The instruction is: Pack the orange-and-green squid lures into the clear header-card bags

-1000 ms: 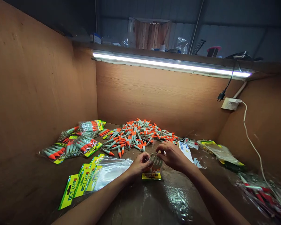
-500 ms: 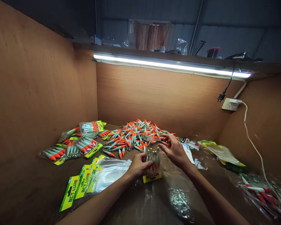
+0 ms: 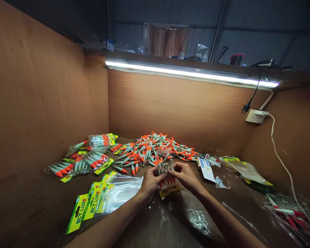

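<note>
Between my two hands is a clear bag of fishing lures [image 3: 169, 180], its yellow BCT LURE label at the bottom and upside down. My left hand [image 3: 152, 181] is closed on the bag's left side, thumb across the front. My right hand [image 3: 185, 175] pinches the right side, its fingertips partly hidden. Hooks of the lures show at the top, orange tips lower down. Just behind lies a heap of orange and pale green lures [image 3: 147, 148]. Flat BCT LURE bags [image 3: 124, 191] lie fanned out left of my left forearm.
Filled lure packets [image 3: 95, 160] are piled at the left. A white card with blue writing [image 3: 206, 170] lies right of my hands, with more packaging [image 3: 248, 170] beyond. Bagged red items [image 3: 290, 215] sit far right, near a hanging white cable [image 3: 281, 155].
My right hand has come down and left from above the bag to grip its right side. My left hand keeps its hold. The camera view has shifted slightly.
</note>
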Demonstrator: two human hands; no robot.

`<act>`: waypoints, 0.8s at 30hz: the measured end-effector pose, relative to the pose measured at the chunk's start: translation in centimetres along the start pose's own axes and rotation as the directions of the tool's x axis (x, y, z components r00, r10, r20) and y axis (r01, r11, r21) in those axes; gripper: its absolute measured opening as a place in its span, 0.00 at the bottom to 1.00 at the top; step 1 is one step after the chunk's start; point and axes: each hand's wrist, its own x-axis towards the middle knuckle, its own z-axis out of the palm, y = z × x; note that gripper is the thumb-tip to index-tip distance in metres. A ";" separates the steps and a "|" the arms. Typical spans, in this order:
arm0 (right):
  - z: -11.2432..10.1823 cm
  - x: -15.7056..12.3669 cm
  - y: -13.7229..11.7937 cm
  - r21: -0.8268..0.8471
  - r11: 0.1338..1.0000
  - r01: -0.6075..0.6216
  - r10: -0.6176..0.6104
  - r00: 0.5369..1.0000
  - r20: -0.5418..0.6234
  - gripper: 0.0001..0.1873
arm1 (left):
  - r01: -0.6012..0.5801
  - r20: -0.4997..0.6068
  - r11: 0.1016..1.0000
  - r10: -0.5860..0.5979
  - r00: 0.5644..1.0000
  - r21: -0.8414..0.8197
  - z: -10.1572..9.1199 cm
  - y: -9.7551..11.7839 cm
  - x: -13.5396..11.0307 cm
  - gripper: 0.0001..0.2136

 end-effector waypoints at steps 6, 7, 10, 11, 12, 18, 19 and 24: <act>-0.1 -0.1 0.4 0.042 0.991 -0.129 0.131 0.989 -0.061 0.25 | 0.049 0.056 0.997 -0.045 0.997 -0.067 0.3 -0.1 -0.2 0.22; -0.1 -0.2 0.4 0.064 0.985 -0.163 0.166 0.985 -0.043 0.25 | 0.066 0.063 0.994 -0.061 0.996 -0.092 0.3 -0.2 -0.2 0.23; -0.4 -0.2 0.3 0.069 0.974 -0.216 0.213 0.976 0.039 0.27 | 0.083 0.028 0.989 -0.080 0.996 -0.119 0.3 -0.6 -0.2 0.24; -0.5 -0.3 0.3 0.053 0.973 -0.225 0.222 0.973 0.061 0.28 | 0.083 0.011 0.990 -0.082 0.997 -0.111 0.3 -0.7 -0.3 0.24; -0.6 -0.4 0.2 0.035 0.971 -0.236 0.233 0.969 0.077 0.28 | 0.089 -0.001 0.991 -0.089 0.996 -0.101 0.3 -0.7 -0.3 0.24; -2.4 -2.8 0.2 -0.082 0.949 -0.303 0.312 0.939 0.145 0.30 | 0.227 0.154 0.967 -0.209 0.966 -0.113 1.2 -0.6 -1.6 0.22; -2.8 -3.5 0.1 -0.112 0.949 -0.295 0.309 0.940 0.146 0.30 | 0.248 0.179 0.964 -0.228 0.957 -0.099 1.5 -0.6 -1.9 0.21; -5.1 -6.8 -1.7 -0.380 0.924 -0.050 -0.024 0.982 -0.189 0.21 | 0.260 0.152 0.965 -0.261 0.953 0.029 2.2 -1.4 -2.4 0.22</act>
